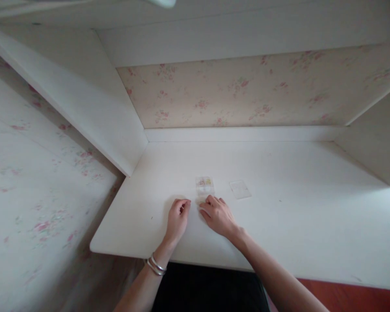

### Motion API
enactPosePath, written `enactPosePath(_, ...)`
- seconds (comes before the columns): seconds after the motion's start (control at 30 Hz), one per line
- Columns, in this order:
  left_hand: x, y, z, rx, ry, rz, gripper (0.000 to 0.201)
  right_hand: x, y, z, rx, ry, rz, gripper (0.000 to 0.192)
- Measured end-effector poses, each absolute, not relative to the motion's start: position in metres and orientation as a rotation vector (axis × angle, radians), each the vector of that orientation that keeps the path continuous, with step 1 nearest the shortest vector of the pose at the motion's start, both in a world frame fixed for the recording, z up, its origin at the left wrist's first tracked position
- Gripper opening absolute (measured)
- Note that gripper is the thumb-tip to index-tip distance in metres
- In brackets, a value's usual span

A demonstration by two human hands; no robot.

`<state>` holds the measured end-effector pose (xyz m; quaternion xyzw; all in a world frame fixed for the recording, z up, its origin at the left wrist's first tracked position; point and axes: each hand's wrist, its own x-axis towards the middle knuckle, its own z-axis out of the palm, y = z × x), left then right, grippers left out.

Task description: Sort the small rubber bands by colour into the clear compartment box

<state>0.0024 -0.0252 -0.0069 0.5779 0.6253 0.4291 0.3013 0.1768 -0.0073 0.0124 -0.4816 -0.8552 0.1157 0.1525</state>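
Small clear packet (204, 187): is being kept flat on the white desk (311, 216), long axis running away from the desk's front edge toward the back wall; contents too small to tell. Its near end is being touched by the right hand (218, 215), fingers curled narrow upon it. Left hand (178, 217): is being rested just left of the packet, fingers curled, apparently holding nothing. Clear lid (240, 189): is lying right of the packet, apart. Two bangles (156, 264) are being worn on the left wrist.

Two hands (178, 218), two clear packets (204, 187)
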Motion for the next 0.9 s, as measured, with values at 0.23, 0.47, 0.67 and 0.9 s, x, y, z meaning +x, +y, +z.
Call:
enactPosePath(0.23,0.004,-0.025,-0.007,1.566,1.619,1.153,0.025,0.164,0.004,0.013,-1.487,-2.593,0.288,0.024)
enactPosePath(0.47,0.001,-0.026,-0.009,1.569,1.586,1.142,0.024,0.162,0.004,0.014,-1.403,-2.591,0.272,0.021)
enactPosePath(0.67,0.000,-0.027,-0.010,1.582,1.583,1.126,0.025,0.179,0.032,0.014,-1.491,-2.261,0.360,0.021)
enactPosePath(0.9,0.000,-0.030,-0.011,1.607,1.586,1.125,0.025,0.193,0.075,0.012,-1.627,-2.182,0.212,0.025)
